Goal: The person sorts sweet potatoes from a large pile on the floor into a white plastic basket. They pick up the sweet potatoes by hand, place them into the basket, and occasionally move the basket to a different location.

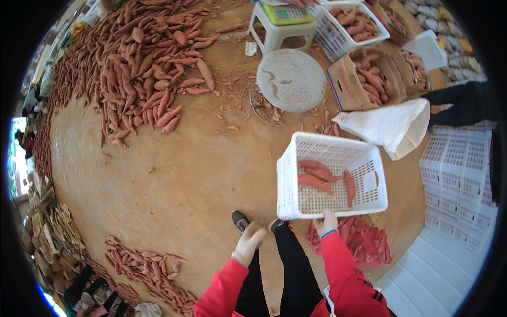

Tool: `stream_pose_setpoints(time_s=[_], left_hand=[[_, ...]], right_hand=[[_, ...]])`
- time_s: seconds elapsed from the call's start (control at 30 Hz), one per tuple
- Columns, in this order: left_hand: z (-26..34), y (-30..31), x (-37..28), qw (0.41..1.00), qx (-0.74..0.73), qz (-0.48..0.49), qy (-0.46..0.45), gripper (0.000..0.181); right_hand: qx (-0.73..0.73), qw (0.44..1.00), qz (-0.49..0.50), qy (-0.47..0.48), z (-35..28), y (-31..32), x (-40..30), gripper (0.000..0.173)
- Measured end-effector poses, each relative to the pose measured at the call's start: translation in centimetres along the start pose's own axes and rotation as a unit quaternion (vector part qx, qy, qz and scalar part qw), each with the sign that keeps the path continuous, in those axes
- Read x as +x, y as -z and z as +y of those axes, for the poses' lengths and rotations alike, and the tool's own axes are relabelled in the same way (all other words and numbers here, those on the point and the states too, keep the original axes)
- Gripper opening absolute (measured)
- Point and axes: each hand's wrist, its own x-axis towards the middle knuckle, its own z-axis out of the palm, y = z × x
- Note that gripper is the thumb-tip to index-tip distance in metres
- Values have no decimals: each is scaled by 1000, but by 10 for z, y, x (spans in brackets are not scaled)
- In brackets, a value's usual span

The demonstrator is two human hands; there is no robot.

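Observation:
My right hand (326, 223), in a pale glove with a blue band at the wrist, grips the near rim of a white plastic crate (334, 216). Several reddish sweet potatoes (317, 183) lie in the crate, mostly at its left side, with one apart at the right. My left hand (248, 244), also gloved, hangs in the air over my legs, left of the crate. Nothing shows in it; its fingers are blurred and look bent. Below the crate, a red mesh bag (364, 241) lies on the floor, partly hidden by my right arm.
A large sweet potato heap (138, 71) covers the upper left floor, a smaller pile (146, 269) the lower left. Beyond the crate stand a round padded stool (291, 81), a scale (287, 15) on a plastic stool, a filled cardboard box (344, 85) and a white sack (384, 123). Stacked crates (455, 170) line the right.

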Motion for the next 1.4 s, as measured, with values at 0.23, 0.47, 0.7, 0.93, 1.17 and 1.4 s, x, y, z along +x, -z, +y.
stream_pose_setpoints(time_s=[0.23,0.47,0.7,0.93,1.17,1.4], left_hand=[[23,-11,119,973,204,109,21,101],[47,100,65,904,342,252,-41,66],[75,250,53,913,245,274,-177,63],[64,436,69,919,192,319,-130,67],[26,227,95,944,303,116,-61,69],[-2,54,68,951,304,45,-27,86]], right_hand=[[-121,992,-39,7,80,-20,-83,59],[-160,985,-51,-39,166,-68,-148,52],[-145,944,-164,-246,272,-104,-180,25],[-688,613,-388,-31,234,-145,-197,40],[-638,730,-233,78,141,-107,-115,38],[-496,849,-179,35,50,-104,-112,32]])
